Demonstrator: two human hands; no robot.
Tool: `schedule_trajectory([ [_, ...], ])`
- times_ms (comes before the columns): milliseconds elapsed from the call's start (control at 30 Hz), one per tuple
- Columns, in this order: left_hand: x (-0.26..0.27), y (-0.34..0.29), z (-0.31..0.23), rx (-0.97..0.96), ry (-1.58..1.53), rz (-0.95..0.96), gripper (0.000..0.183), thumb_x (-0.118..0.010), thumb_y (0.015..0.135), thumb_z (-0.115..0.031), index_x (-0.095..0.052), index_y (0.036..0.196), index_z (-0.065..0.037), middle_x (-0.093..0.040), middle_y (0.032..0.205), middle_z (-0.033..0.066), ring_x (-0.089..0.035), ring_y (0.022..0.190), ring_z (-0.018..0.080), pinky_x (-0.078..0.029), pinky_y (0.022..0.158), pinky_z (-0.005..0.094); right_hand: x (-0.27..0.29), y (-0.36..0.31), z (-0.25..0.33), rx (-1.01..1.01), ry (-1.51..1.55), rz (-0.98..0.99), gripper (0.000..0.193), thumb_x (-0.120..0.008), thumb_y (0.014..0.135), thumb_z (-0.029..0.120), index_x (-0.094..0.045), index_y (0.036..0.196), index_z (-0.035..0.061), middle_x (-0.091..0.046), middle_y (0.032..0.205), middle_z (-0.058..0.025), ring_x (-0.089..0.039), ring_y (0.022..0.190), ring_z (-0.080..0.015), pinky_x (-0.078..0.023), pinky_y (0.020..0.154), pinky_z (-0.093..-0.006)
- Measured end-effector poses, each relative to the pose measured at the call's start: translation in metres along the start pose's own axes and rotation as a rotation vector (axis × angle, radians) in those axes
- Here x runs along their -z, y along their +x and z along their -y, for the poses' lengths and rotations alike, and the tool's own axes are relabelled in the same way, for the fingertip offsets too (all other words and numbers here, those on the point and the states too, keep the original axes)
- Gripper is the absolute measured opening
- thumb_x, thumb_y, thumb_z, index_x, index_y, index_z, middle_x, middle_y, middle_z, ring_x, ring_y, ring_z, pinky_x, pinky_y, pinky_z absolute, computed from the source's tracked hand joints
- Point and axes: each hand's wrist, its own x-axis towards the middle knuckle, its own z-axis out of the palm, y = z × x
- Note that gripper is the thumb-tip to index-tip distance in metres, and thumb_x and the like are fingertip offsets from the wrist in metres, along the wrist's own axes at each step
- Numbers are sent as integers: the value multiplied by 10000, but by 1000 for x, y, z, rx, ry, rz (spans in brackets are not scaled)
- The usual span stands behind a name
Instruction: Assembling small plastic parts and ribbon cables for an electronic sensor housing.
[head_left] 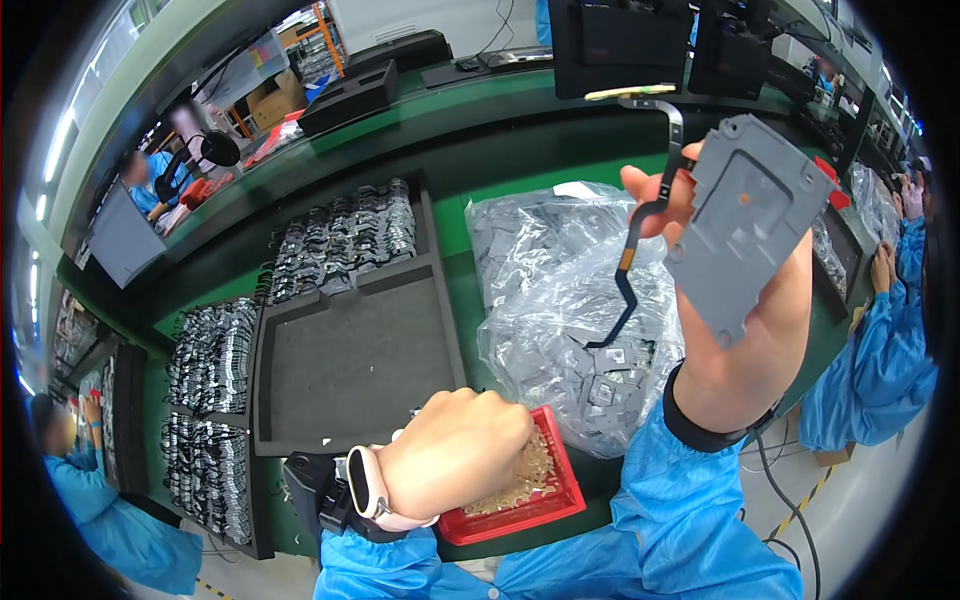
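Note:
My right hand (pixel 672 195) is raised at the right. It grips a flat grey plastic plate (pixel 757 215) with a recessed panel and corner holes. A thin black flex cable (pixel 641 225) hangs beside the plate, by my fingers, with a small flat yellowish board (pixel 630 92) at its upper end. My left hand (pixel 460 447) is low over a red tray (pixel 562 470) of small tan pieces (pixel 527 487). Its knuckles are bent and its fingers curl down out of sight, so anything in them is hidden.
Clear plastic bags (pixel 560 255) of grey plates lie beyond the red tray. At the left, a black foam tray (pixel 360 360) adjoins rows of dark parts with cables (pixel 215 360). Monitors (pixel 620 50) stand at the back. Co-workers in blue sit at both sides (pixel 870 350).

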Motion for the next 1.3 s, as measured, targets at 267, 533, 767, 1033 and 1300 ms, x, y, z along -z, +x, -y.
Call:
schedule_trajectory([
  [267, 31, -10, -6, -162, -589, -423, 140, -577, 743, -89, -598, 834, 15, -605, 741, 168, -602, 687, 307, -496, 613, 343, -24, -2, 0, 135, -415, -104, 204, -509, 805, 63, -534, 942, -86, -599, 802, -146, -620, 727, -240, -471, 791, -337],
  [533, 34, -40, -3, -423, -1779, -322, 327, -392, 915, -171, -471, 1106, 83, -579, 924, 136, -568, 839, 176, -474, 733, 272, -40, -19, -1, 734, -947, 216, 103, -624, 752, 139, -549, 805, 91, -652, 819, -70, -637, 752, -209, -395, 810, -392],
  [767, 38, -44, 12, -452, -2019, -485, 229, -536, 795, 37, -493, 1020, 28, -594, 933, 79, -571, 839, 111, -457, 742, 231, -42, -14, -3, 884, -880, 437, 133, -639, 735, 153, -595, 852, 106, -622, 915, -71, -610, 876, -224, -412, 813, -398],
  [1033, 42, -56, 13, -180, -1500, -1044, 260, -662, 723, -120, -454, 839, -19, -573, 693, 132, -567, 634, 208, -461, 592, 290, -50, -14, -15, -30, -16, 272, 201, -646, 697, -38, -618, 895, -60, -626, 812, -166, -610, 785, -197, -470, 672, -281],
  [1300, 41, -60, 13, -317, -1430, -1020, 192, -622, 726, 85, -530, 891, 51, -584, 846, 80, -580, 815, 121, -481, 737, 237, -51, -15, -7, -237, -21, 388, 173, -653, 705, -18, -642, 875, -47, -633, 823, -141, -603, 731, -176, -462, 674, -259],
])
